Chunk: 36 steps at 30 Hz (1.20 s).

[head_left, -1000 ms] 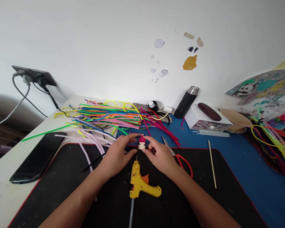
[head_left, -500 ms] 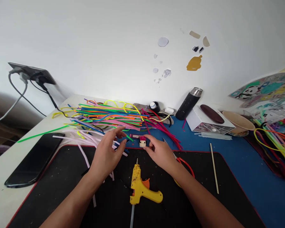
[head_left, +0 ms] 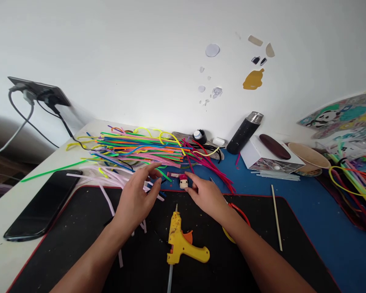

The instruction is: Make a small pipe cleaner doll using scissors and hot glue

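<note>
Between my hands, at the back edge of the black mat (head_left: 232, 260), a small white figure with a pink top and dark eyes (head_left: 183, 183) stands upright. My right hand (head_left: 205, 195) has its thumb and forefinger on the figure's right side. My left hand (head_left: 140, 189) is curved with thumb and fingers apart, holding nothing, left of the figure. A small pink-labelled tube (head_left: 173, 174) lies behind the figure. The yellow glue gun (head_left: 175, 236) lies on the mat below the hands, nozzle pointing away. Red-handled scissors (head_left: 240, 211) are partly hidden under my right forearm.
Colourful pipe cleaners (head_left: 140, 146) are heaped at the back, with pale pink ones (head_left: 108, 199) nearer. A phone (head_left: 44, 205) lies left. Behind on the right are a black flask (head_left: 243, 134), a white box (head_left: 256, 156) and a bowl (head_left: 308, 156). A thin stick (head_left: 277, 217) lies on the mat.
The camera view has shifted slightly, moving the wall pieces up and right. Both hands keep nearly the same pose around the figure.
</note>
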### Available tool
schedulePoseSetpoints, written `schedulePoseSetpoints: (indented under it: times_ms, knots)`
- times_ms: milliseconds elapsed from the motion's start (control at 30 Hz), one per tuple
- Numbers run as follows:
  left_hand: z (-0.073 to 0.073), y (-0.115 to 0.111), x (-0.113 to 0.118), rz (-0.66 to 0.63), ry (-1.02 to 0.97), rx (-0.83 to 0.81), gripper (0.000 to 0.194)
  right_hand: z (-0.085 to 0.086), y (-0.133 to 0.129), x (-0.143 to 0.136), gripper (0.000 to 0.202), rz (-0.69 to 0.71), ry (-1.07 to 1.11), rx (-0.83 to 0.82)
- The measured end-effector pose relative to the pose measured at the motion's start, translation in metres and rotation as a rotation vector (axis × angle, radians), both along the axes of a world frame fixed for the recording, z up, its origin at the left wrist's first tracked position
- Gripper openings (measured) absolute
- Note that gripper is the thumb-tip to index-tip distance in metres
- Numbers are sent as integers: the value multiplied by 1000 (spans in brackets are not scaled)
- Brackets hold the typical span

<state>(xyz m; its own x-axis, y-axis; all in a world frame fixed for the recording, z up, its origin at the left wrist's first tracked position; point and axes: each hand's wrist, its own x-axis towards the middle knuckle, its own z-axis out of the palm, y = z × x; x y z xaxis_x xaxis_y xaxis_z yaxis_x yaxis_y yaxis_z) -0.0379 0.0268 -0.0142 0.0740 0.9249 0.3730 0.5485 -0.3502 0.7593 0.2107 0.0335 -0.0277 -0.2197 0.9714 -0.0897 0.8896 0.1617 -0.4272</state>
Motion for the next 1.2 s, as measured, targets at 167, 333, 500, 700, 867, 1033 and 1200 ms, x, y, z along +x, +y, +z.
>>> schedulePoseSetpoints:
  times_ms: [167,333,500,700,867,1033,1200]
  knots:
    - [2,2,-5,27,-2,4,39,3,-1,-2,59,-1,-3,-13]
    - [7,3,-8,55,-12,2,38,4,-3,-3,60,-20,-12,-19]
    - [3,8,-13,66,49,-4,33,1,-9,1,62,-32,26,-4]
    - [-22,14,-10,-59,321,14,13,6,-43,11,45,-136,258,117]
    - [-31,12,-4,-73,456,16,9,13,-77,6,37,-56,382,55]
    - [-33,14,-1,-49,520,29,8,6,-94,-6,37,60,371,58]
    - [-29,15,0,-65,476,55,11,2,-95,-9,34,67,405,92]
